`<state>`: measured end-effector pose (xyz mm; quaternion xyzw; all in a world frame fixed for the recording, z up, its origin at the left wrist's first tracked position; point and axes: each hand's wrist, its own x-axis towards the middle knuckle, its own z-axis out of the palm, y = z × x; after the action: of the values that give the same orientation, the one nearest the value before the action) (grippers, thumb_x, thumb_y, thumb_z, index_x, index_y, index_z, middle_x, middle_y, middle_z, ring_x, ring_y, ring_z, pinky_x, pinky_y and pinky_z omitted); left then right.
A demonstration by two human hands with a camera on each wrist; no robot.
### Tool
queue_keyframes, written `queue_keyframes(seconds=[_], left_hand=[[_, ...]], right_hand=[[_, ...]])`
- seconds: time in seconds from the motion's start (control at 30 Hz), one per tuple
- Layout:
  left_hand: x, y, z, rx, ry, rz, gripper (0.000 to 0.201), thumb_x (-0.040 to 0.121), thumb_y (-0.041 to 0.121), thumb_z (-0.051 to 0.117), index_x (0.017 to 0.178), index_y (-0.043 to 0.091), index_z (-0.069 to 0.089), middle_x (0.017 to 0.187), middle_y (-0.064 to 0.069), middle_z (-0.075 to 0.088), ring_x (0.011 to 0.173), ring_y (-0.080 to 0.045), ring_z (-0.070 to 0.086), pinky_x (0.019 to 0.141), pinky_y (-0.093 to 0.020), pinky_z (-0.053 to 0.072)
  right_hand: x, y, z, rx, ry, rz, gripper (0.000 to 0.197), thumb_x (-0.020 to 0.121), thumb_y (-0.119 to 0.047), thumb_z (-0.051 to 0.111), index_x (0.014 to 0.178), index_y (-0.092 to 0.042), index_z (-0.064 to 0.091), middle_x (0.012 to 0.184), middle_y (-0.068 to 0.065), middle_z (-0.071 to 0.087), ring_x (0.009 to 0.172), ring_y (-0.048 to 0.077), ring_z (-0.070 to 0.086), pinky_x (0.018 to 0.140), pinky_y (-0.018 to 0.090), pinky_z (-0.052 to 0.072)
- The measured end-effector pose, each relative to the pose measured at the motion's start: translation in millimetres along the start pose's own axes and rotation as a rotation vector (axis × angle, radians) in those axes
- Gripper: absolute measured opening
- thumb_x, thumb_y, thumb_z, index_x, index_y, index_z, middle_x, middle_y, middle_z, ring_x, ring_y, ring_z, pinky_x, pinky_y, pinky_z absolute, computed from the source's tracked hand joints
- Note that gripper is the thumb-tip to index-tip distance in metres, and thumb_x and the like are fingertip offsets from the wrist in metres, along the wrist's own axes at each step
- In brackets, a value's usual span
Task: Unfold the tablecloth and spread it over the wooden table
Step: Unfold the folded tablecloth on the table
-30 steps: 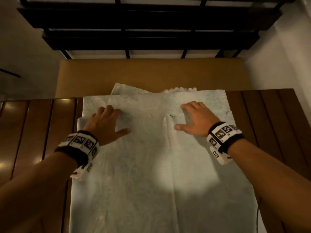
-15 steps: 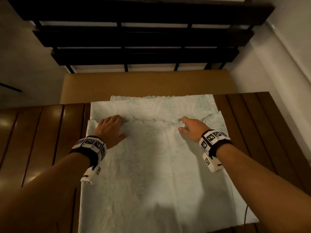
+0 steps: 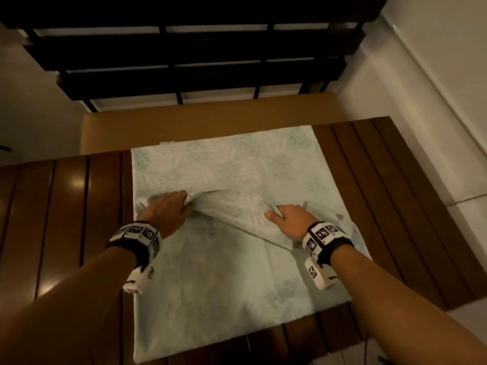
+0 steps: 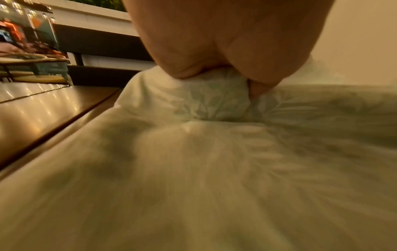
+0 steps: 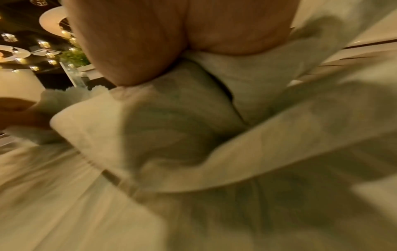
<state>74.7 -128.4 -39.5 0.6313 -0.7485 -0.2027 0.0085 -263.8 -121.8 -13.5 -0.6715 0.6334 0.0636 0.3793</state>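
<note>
Where tablecloth [image 3: 224,285] covers slatted wooden table [image 3: 66,219], both hands grip fold.

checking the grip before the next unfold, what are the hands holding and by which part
Both grip the tablecloth by its top folded layer: left hand near that layer's left end, right hand near its right.

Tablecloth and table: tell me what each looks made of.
Tablecloth: thin woven fabric, pale with a faint leaf print, matte; it creases and bunches where the left hand and right hand grip it. Table: dark brown wooden slats, glossy, probably varnished, since lamp glare reflects off them.
</note>
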Motion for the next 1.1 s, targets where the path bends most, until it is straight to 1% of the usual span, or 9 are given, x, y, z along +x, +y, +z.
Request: queue_keyframes(seconds=[0.07, 0.2, 0.3, 0.37, 0.5, 0.6, 0.7, 0.87, 1.1], left_hand=[[-40.5, 19.3, 9.0, -0.040, -0.053, -0.059, 0.028, 0.098, 0.045, 0.040, 0.106, 0.020, 0.050, 0.099, -0.009, 0.070, 0.093, -0.034, 0.067, 0.074, -0.039, 0.046], [-141.4, 60.2, 41.6, -0.080, -0.182, -0.159, 0.067, 0.081, 0.071, 0.017, 0.123, 0.029, 0.048, 0.111, -0.009, 0.072, 0.104, -0.032, 0.068, 0.086, -0.043, 0.052], [-216.8, 97.2, 73.0, -0.132, -0.358, -0.161, 0.074, 0.081, 0.077, 0.025, 0.141, 0.035, 0.039, 0.135, -0.006, 0.060, 0.116, -0.029, 0.063, 0.092, -0.039, 0.052], [-260.3, 120.6, 92.2, -0.158, -0.422, -0.221, 0.084, 0.071, 0.081, 0.021, 0.141, 0.037, 0.040, 0.134, -0.005, 0.062, 0.116, -0.028, 0.064, 0.091, -0.039, 0.052], [-323.1, 160.7, 124.8, -0.265, -0.440, -0.458, 0.064, 0.084, 0.073, 0.028, 0.131, 0.034, 0.047, 0.122, -0.001, 0.070, 0.115, -0.020, 0.064, 0.093, -0.033, 0.048], [-353.9, 193.5, 137.9, -0.287, -0.489, -0.477, 0.083, 0.084, 0.077, 0.025, 0.150, 0.028, 0.032, 0.156, -0.005, 0.036, 0.146, -0.021, 0.032, 0.118, -0.030, 0.020], [-372.2, 211.5, 161.9, -0.327, -0.627, -0.518, 0.117, 0.064, 0.094, 0.004, 0.155, 0.024, 0.021, 0.160, 0.004, 0.010, 0.152, -0.023, 0.012, 0.120, -0.030, 0.003], [-372.0, 196.0, 221.2, -0.320, -0.783, -0.622, 0.062, 0.093, 0.061, 0.034, 0.139, 0.023, 0.051, 0.140, -0.008, 0.057, 0.129, -0.024, 0.053, 0.104, -0.028, 0.039], [-359.4, 183.4, 259.3, -0.287, -0.747, -0.501, 0.053, 0.101, 0.045, 0.039, 0.151, 0.027, 0.036, 0.158, -0.006, 0.034, 0.144, -0.022, 0.034, 0.113, -0.025, 0.024]], right_hand=[[-35.0, 9.5, 20.8, 0.009, -0.062, 0.009, 0.042, 0.095, -0.062, 0.039, 0.087, -0.027, 0.062, 0.084, 0.000, 0.065, 0.085, 0.026, 0.062, 0.063, 0.029, 0.040], [-100.8, 47.0, 67.4, -0.103, -0.180, 0.036, 0.052, 0.096, -0.062, 0.039, 0.115, -0.021, 0.066, 0.117, 0.006, 0.069, 0.108, 0.027, 0.062, 0.082, 0.031, 0.045], [-139.1, 84.9, 98.5, -0.147, -0.209, -0.001, 0.052, 0.093, -0.067, 0.036, 0.097, -0.025, 0.066, 0.107, 0.004, 0.072, 0.095, 0.023, 0.065, 0.075, 0.030, 0.047], [-155.2, 108.1, 115.4, -0.153, -0.251, -0.047, 0.079, 0.080, -0.085, 0.021, 0.099, -0.024, 0.067, 0.106, 0.002, 0.072, 0.094, 0.021, 0.066, 0.082, 0.034, 0.052], [-186.4, 139.8, 139.8, -0.214, -0.326, -0.142, 0.082, 0.070, -0.089, 0.011, 0.082, -0.025, 0.061, 0.093, 0.003, 0.071, 0.087, 0.022, 0.066, 0.083, 0.041, 0.054], [-213.2, 161.5, 158.5, -0.259, -0.391, -0.135, 0.059, 0.088, -0.070, 0.030, 0.093, -0.025, 0.067, 0.103, 0.004, 0.071, 0.098, 0.024, 0.065, 0.090, 0.040, 0.051], [-235.4, 178.1, 182.0, -0.235, -0.540, -0.128, 0.081, 0.088, -0.077, 0.017, 0.128, -0.021, 0.060, 0.137, 0.009, 0.057, 0.127, 0.030, 0.051, 0.109, 0.042, 0.038], [-243.3, 198.2, 221.5, -0.186, -0.707, 0.102, 0.053, 0.095, -0.055, 0.043, 0.115, -0.012, 0.067, 0.121, 0.014, 0.066, 0.112, 0.031, 0.061, 0.096, 0.038, 0.047], [-227.2, 192.5, 239.9, -0.266, -0.684, 0.091, 0.048, 0.093, -0.051, 0.050, 0.120, -0.014, 0.064, 0.124, 0.011, 0.065, 0.112, 0.032, 0.061, 0.089, 0.033, 0.046]])
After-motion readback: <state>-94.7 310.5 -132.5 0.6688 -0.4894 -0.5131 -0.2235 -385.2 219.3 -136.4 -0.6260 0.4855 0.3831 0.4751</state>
